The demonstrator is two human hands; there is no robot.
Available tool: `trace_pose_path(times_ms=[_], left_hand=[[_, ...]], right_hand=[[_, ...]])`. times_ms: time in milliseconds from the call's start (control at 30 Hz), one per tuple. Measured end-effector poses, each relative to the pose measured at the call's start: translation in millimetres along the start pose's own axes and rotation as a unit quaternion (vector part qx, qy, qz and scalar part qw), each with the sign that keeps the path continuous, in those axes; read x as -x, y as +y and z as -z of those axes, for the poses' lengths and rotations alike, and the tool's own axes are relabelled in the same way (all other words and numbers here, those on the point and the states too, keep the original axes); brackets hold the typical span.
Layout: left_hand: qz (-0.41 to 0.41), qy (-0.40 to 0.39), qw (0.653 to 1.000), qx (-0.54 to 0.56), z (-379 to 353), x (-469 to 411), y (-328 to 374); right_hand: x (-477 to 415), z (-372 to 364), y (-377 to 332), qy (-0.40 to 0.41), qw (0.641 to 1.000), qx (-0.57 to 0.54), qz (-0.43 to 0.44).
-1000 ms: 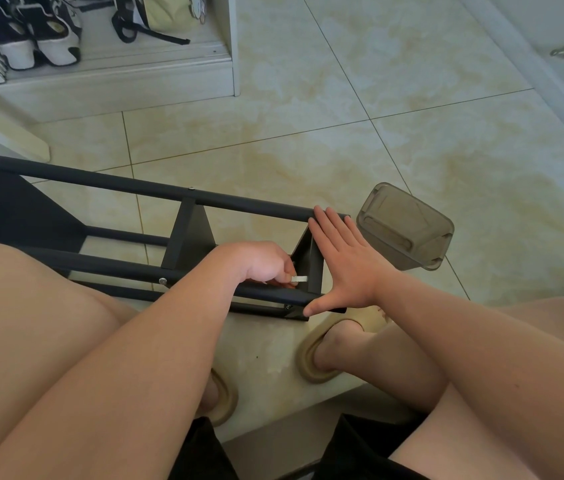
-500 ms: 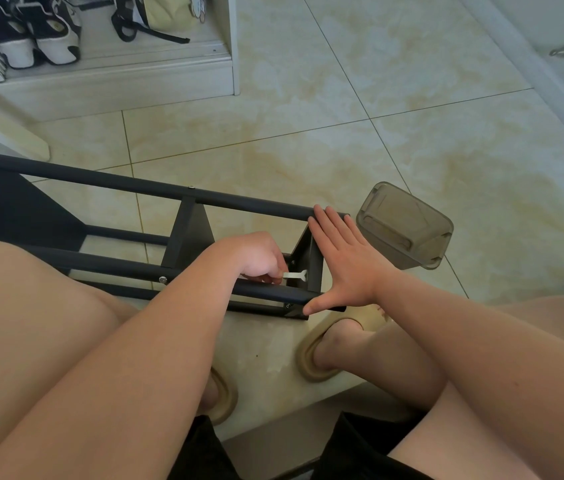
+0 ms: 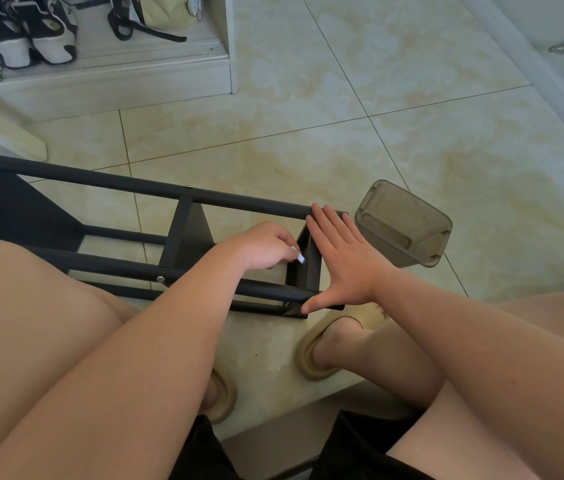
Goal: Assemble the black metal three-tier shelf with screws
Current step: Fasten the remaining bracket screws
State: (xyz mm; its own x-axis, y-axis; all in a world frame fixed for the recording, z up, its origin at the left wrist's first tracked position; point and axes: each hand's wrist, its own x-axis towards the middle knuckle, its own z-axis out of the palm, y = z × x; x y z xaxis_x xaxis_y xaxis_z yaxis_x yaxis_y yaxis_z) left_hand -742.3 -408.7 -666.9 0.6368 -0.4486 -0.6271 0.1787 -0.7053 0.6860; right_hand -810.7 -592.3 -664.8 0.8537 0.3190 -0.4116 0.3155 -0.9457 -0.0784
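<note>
The smoky plastic box (image 3: 403, 225) lies tipped on its side on the tiles, just beside our right hand (image 3: 346, 261); what it holds we cannot tell. The open cupboard (image 3: 117, 74) far left holds black-and-white sneakers (image 3: 36, 36) and a pale yellow bag (image 3: 169, 10), its print too blurred to read. The black shelf (image 3: 100, 177) lies on its side before our knees. Our left hand (image 3: 266, 245) pinches a small silver key (image 3: 299, 256) with curled fingers; our right presses flat on the shelf's end, fingers straight and together.
</note>
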Motion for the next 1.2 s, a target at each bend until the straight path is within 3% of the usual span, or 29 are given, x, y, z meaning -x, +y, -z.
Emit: trace_pose_path(times_ms=[100, 167, 500, 833, 1200], left_hand=[[0.038, 0.007, 0.990, 0.137, -7, -5, -1], [0.052, 0.020, 0.985, 0.164, -12, -8, -3], [0.031, 0.079, 0.981, 0.177, -21, -8, 1], [0.048, 0.045, 0.989, 0.134, -19, -5, 7], [0.104, 0.040, 0.977, 0.182, -25, 2, 15]], right_hand=[[0, 0, 0, -0.001, 1.000, 0.001, -0.001], [-1, -1, 0, -0.002, 1.000, 0.003, -0.001], [0, -2, 0, 0.002, 1.000, 0.000, 0.001], [0, -1, 1, 0.000, 1.000, 0.000, 0.003], [-2, -2, 1, 0.003, 1.000, -0.001, 0.002]])
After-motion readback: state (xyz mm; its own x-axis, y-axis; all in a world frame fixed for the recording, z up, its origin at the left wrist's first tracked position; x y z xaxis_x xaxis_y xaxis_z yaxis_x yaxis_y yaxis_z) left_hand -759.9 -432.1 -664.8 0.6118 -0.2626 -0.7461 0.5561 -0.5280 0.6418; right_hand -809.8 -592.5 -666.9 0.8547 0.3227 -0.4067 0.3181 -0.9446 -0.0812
